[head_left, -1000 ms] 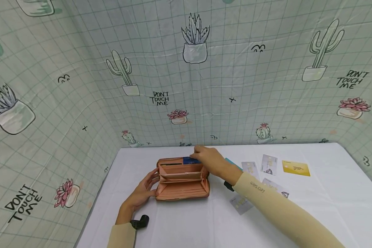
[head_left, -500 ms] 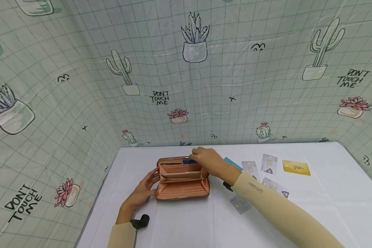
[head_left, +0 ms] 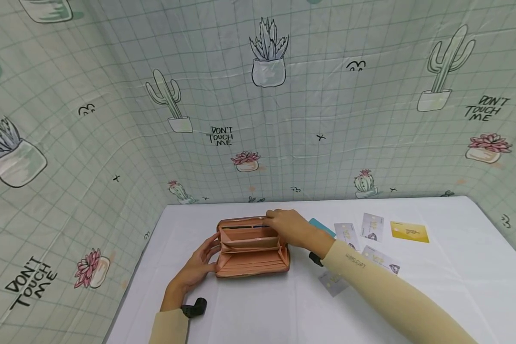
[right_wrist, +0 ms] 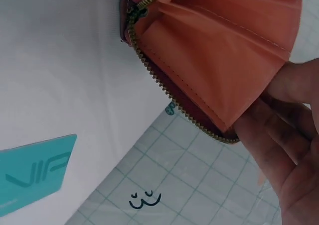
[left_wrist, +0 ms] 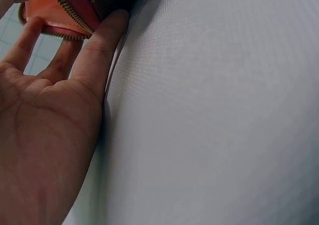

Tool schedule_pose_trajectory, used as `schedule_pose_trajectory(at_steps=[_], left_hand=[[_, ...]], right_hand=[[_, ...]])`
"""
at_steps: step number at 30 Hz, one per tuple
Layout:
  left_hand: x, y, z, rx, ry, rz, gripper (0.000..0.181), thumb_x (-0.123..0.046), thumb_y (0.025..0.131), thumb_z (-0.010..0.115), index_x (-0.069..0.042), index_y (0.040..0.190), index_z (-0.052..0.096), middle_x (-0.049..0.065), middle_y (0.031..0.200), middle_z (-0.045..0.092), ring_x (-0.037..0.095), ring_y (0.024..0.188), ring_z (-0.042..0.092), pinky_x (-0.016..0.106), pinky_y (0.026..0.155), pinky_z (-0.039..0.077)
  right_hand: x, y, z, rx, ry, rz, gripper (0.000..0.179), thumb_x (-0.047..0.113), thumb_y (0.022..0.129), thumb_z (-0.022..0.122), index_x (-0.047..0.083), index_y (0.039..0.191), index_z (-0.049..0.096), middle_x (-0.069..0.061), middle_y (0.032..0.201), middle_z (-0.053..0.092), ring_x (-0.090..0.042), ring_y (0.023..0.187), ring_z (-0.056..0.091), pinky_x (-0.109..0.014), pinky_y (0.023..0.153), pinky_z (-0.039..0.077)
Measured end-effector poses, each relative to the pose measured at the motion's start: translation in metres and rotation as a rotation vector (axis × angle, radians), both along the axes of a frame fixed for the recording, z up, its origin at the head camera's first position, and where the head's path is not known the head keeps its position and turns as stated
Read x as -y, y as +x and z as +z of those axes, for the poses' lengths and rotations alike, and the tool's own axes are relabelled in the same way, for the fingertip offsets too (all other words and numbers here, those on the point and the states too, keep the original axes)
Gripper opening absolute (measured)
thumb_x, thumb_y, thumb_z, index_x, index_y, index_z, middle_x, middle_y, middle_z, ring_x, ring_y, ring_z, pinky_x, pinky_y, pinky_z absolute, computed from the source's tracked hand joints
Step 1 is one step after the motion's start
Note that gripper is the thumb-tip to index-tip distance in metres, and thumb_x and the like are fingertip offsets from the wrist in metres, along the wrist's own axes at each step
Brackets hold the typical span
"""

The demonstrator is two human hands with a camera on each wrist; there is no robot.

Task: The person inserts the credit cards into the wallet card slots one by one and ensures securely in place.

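An orange zip wallet point(head_left: 252, 265) lies unzipped and spread on the white table, its pockets facing up. My left hand point(head_left: 196, 264) holds its left end, with the thumb near the front corner; the left wrist view shows the fingers against the brass zip edge point(left_wrist: 75, 16). At the back right corner is my right hand point(head_left: 294, 228), its thumb and fingers around the wallet's back panel. Just a thin strip of a dark blue card point(head_left: 258, 226) shows in the back slot beside my right fingers. In the right wrist view, fingers point(right_wrist: 259, 145) reach behind the orange gusset point(right_wrist: 209, 70).
Right of the wallet lie a teal card point(head_left: 322, 226), several silver cards point(head_left: 372, 227) and a yellow card point(head_left: 410, 231). My right forearm point(head_left: 370, 277) crosses over the table near them. A patterned cloth point(head_left: 301, 167) hangs behind the table's back edge.
The dark blue card has gone down into the wallet's back slot until little of it shows. My right hand has shifted slightly downward with it; my left hand has stayed in place.
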State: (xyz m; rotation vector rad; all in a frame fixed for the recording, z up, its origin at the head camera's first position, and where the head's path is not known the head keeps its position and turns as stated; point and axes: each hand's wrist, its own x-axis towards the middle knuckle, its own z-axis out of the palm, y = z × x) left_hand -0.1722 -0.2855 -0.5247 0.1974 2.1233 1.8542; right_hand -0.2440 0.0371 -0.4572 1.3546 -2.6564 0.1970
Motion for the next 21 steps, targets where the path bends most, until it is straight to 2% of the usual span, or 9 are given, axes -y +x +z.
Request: schedule_pose_trajectory(at_steps=[1, 3, 7, 11, 14, 19, 21], left_hand=[[0.000, 0.000, 0.000, 0.000, 0.000, -0.001, 0.103, 0.013, 0.081, 0.071, -0.008, 0.170, 0.021, 0.023, 0.164, 0.029, 0.035, 0.152, 0.031, 0.045, 0.122, 0.028], [0.000, 0.000, 0.000, 0.001, 0.001, -0.002, 0.103, 0.013, 0.082, 0.071, -0.008, 0.169, 0.021, 0.024, 0.163, 0.029, 0.036, 0.152, 0.031, 0.041, 0.121, 0.030], [-0.002, 0.001, 0.000, 0.007, 0.005, -0.001, 0.104, 0.013, 0.081, 0.071, -0.007, 0.169, 0.020, 0.024, 0.163, 0.029, 0.035, 0.152, 0.031, 0.027, 0.115, 0.035], [-0.002, 0.001, 0.000, 0.011, 0.014, -0.002, 0.104, 0.013, 0.082, 0.072, -0.008, 0.169, 0.020, 0.025, 0.164, 0.028, 0.038, 0.154, 0.028, 0.032, 0.117, 0.034], [-0.002, 0.002, 0.002, 0.019, 0.010, 0.003, 0.102, 0.011, 0.084, 0.073, -0.008, 0.169, 0.020, 0.025, 0.165, 0.027, 0.040, 0.155, 0.026, 0.034, 0.117, 0.035], [-0.002, 0.002, 0.004, 0.017, 0.000, 0.003, 0.103, 0.011, 0.084, 0.072, -0.006, 0.169, 0.019, 0.024, 0.164, 0.027, 0.033, 0.152, 0.032, 0.019, 0.107, 0.039], [-0.001, 0.002, 0.004, 0.009, -0.004, -0.003, 0.103, 0.012, 0.082, 0.071, -0.005, 0.169, 0.018, 0.025, 0.164, 0.027, 0.029, 0.149, 0.035, 0.020, 0.108, 0.039]], right_hand=[[-0.002, 0.001, 0.000, 0.035, -0.021, 0.000, 0.054, 0.005, 0.079, 0.092, 0.009, 0.129, 0.072, -0.007, 0.118, 0.067, -0.023, 0.107, 0.070, -0.037, 0.081, 0.061], [-0.009, 0.002, -0.002, 0.080, -0.105, 0.005, 0.046, 0.004, 0.086, 0.087, 0.009, 0.129, 0.073, -0.006, 0.119, 0.067, -0.021, 0.106, 0.071, -0.036, 0.081, 0.061], [-0.029, 0.009, -0.006, 0.145, -0.358, 0.004, 0.029, -0.002, 0.096, 0.074, 0.009, 0.123, 0.075, -0.002, 0.116, 0.069, -0.017, 0.097, 0.071, -0.032, 0.077, 0.058], [-0.054, 0.019, -0.008, 0.182, -0.520, -0.045, 0.026, -0.006, 0.096, 0.072, 0.006, 0.119, 0.075, -0.004, 0.114, 0.071, -0.018, 0.095, 0.070, -0.036, 0.079, 0.059], [-0.077, 0.027, -0.011, 0.222, -0.582, -0.098, 0.028, -0.008, 0.094, 0.073, 0.005, 0.119, 0.074, -0.007, 0.112, 0.072, -0.020, 0.095, 0.071, -0.038, 0.082, 0.060], [-0.118, 0.041, -0.017, 0.286, -0.629, -0.226, 0.030, -0.011, 0.093, 0.072, 0.002, 0.120, 0.073, -0.011, 0.112, 0.072, -0.025, 0.096, 0.071, -0.040, 0.084, 0.061], [-0.135, 0.049, -0.019, 0.308, -0.625, -0.287, 0.031, -0.012, 0.092, 0.072, 0.000, 0.121, 0.072, -0.014, 0.113, 0.072, -0.027, 0.097, 0.071, -0.041, 0.085, 0.060]])
